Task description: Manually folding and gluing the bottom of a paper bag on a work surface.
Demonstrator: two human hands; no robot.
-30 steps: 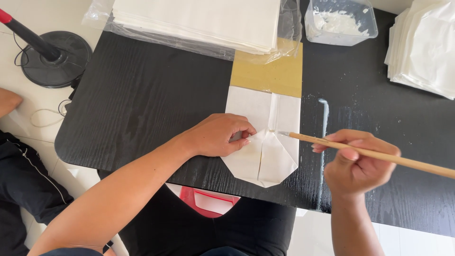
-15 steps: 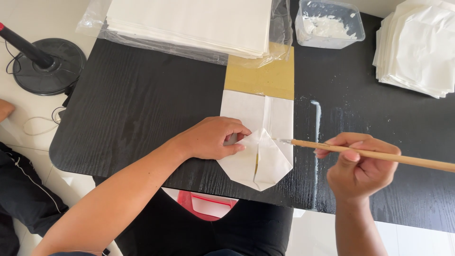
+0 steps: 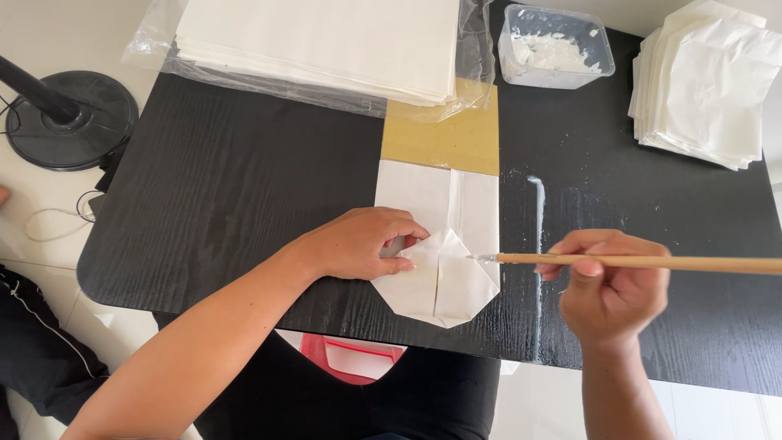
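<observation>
A white paper bag lies flat on the black table, its near end folded into a pointed flap. My left hand presses the left side of that fold with the fingertips. My right hand grips a long wooden brush, held level, with its tip touching the right edge of the folded flap. A brown card strip lies under the far end of the bag.
A clear tub of white paste stands at the back. A stack of white sheets in plastic wrap lies at the back left, a pile of folded bags at the right. White paste streaks mark the table. A fan base stands on the floor at left.
My right hand has brought the brush tip left onto the flap's right edge. My left hand stays on the fold. The view has shifted slightly.
</observation>
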